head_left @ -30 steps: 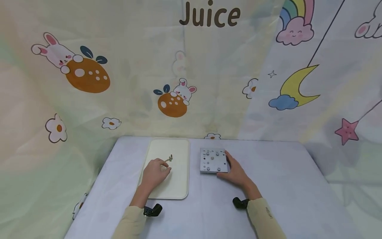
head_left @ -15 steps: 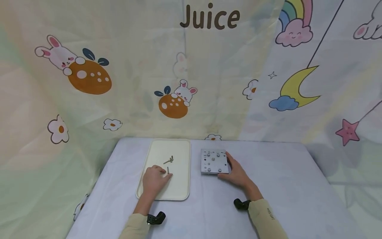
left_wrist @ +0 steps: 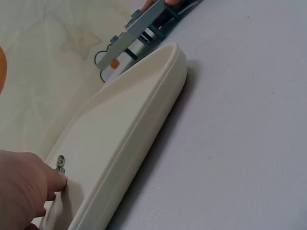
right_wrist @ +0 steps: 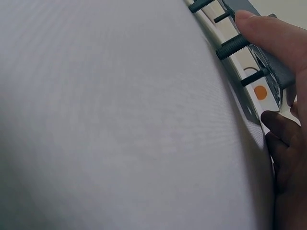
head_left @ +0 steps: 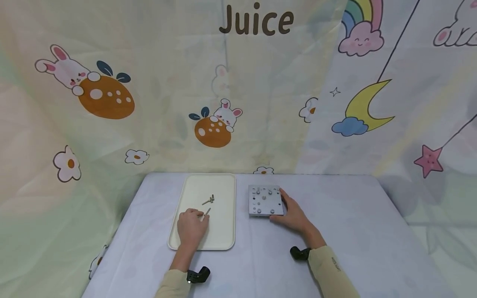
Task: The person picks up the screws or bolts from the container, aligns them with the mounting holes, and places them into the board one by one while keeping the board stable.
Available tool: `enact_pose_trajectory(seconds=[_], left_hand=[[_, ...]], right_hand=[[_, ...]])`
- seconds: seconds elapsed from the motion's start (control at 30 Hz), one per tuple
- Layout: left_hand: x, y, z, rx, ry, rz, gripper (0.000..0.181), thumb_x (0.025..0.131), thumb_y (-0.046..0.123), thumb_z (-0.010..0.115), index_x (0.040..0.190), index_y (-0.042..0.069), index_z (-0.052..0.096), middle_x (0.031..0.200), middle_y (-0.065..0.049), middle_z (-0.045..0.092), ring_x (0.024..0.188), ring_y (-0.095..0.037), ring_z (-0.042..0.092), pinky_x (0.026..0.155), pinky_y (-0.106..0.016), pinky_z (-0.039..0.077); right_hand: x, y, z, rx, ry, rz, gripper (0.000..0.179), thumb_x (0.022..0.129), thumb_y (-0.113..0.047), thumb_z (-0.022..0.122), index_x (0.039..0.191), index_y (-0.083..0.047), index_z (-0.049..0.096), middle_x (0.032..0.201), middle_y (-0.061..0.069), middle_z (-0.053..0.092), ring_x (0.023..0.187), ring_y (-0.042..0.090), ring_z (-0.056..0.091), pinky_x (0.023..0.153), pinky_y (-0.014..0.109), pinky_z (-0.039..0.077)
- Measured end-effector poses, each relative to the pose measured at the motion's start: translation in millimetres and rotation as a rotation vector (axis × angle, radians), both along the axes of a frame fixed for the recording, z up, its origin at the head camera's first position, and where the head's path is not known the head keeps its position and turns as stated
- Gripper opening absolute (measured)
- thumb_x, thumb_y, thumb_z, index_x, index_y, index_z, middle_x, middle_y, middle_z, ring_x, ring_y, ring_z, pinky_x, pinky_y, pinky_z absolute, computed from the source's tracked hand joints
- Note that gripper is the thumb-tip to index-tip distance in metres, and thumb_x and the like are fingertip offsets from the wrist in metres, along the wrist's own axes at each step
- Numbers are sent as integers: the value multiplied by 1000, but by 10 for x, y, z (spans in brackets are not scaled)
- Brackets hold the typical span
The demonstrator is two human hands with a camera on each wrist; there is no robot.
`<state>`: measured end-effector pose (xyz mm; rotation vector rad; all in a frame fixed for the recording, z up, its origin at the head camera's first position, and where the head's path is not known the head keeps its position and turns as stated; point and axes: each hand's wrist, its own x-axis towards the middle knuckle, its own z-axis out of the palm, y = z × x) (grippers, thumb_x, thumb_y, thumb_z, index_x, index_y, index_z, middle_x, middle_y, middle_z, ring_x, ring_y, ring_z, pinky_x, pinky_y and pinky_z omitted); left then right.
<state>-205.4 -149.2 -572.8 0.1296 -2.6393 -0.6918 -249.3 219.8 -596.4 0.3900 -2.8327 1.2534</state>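
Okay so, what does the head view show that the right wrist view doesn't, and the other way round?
Only the head view shows the left hand, pinching a screw, and the "Juice" lettering on the backdrop.

Only the right wrist view shows threaded shanks sticking out beneath the metal plate.

Both show that plate, the right hand gripping it, and the white tablecloth.

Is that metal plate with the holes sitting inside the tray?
No, the right hand holds the metal plate beside the cream tray, with a visible gap between them.
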Motion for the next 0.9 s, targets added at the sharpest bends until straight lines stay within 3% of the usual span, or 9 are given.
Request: enact_pose_trajectory(seconds=[0.23,0.4,0.6,0.77,0.9], left_hand=[[-30,-13,-42,55,44,3,7,74,14,76,75,7,78,88,-10,70,84,-35,61,70,-46,48],[-73,16,-25,145,60,-43,4,72,14,78,73,11,76,84,-4,70,84,-28,63,73,-43,50],[-140,194,127,219,32,-157,5,75,18,80,75,16,75,86,2,69,88,-24,61,78,-40,49],[-242,390,273,186,7,-267,5,77,20,79,76,17,75,88,4,68,93,-24,60,80,-41,50],[-376,552,395,143,-43,-307,6,79,25,77,77,20,75,92,6,68,96,-21,59,77,-38,51]], right_hand=[[27,-8,-9,19,-23,-22,125,65,-64,80,156,-12,14,154,15,31,139,37,28,111,53,22],[31,-4,-17,30,-27,-24,124,65,-64,80,157,-15,13,154,13,31,139,35,29,111,52,22],[51,2,17,27,-20,-28,123,65,-63,80,156,-13,15,153,16,32,138,37,30,110,54,24],[47,5,17,17,-11,-33,123,65,-63,81,156,-13,16,153,16,33,138,37,31,110,54,24],[51,-7,9,24,-6,-25,123,65,-63,80,156,-12,15,153,15,33,138,37,31,110,54,24]])
